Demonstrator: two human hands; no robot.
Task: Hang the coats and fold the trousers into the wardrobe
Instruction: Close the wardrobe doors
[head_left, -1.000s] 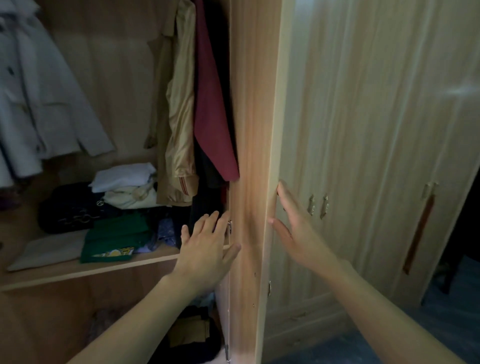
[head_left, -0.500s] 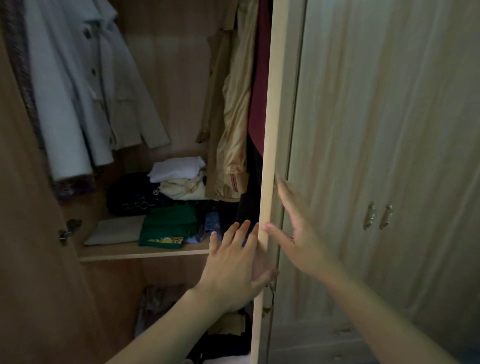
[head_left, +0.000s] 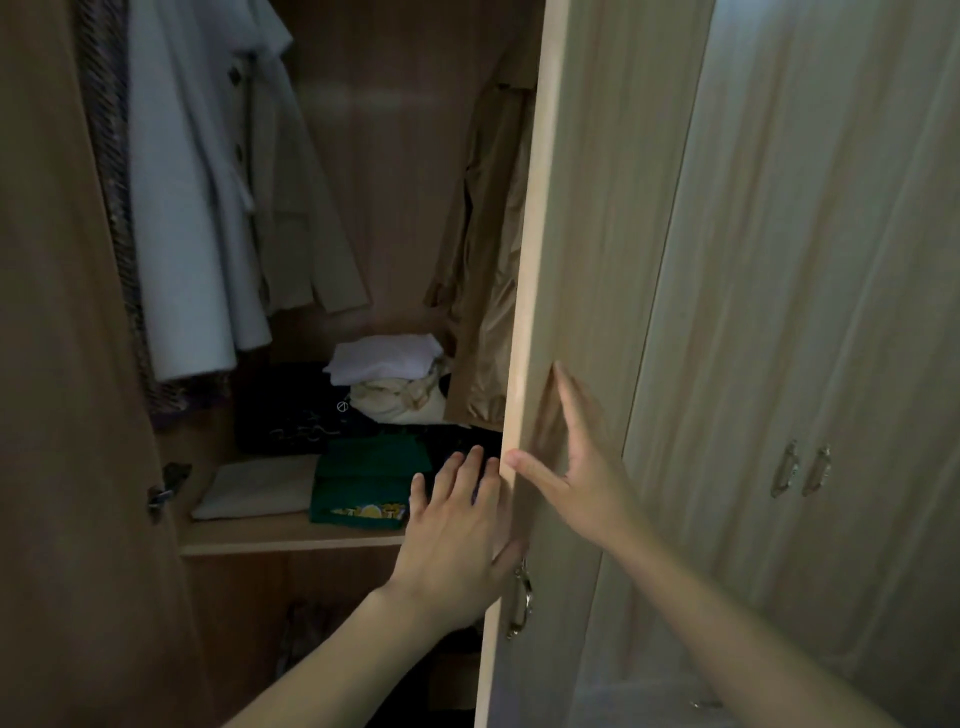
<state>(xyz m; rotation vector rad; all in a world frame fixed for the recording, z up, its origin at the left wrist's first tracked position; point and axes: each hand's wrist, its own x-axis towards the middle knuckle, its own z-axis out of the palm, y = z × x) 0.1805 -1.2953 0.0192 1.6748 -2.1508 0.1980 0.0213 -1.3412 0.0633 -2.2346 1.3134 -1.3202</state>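
The wardrobe stands part open. A pale grey coat (head_left: 192, 218) hangs at the upper left, and a tan coat (head_left: 488, 270) hangs half hidden behind the light wood door (head_left: 587, 260). Folded clothes lie on the shelf (head_left: 291, 538): a white pile (head_left: 384, 358), a dark piece (head_left: 285, 410), a green piece (head_left: 369, 478). My left hand (head_left: 457, 535) lies flat against the door's inner edge, fingers apart. My right hand (head_left: 576, 467) presses flat on the door's outer face, thumb at the edge. Neither hand holds anything.
The brown left door (head_left: 67, 415) stands open at the left with a hinge (head_left: 166, 488) on it. A metal handle (head_left: 522, 603) hangs on the door under my left hand. Closed doors with two handles (head_left: 802, 470) fill the right. Dark items sit below the shelf.
The right door has swung further shut, covering the red garment and more of the tan coat. Both hands stay on its edge, and my view has shifted left.
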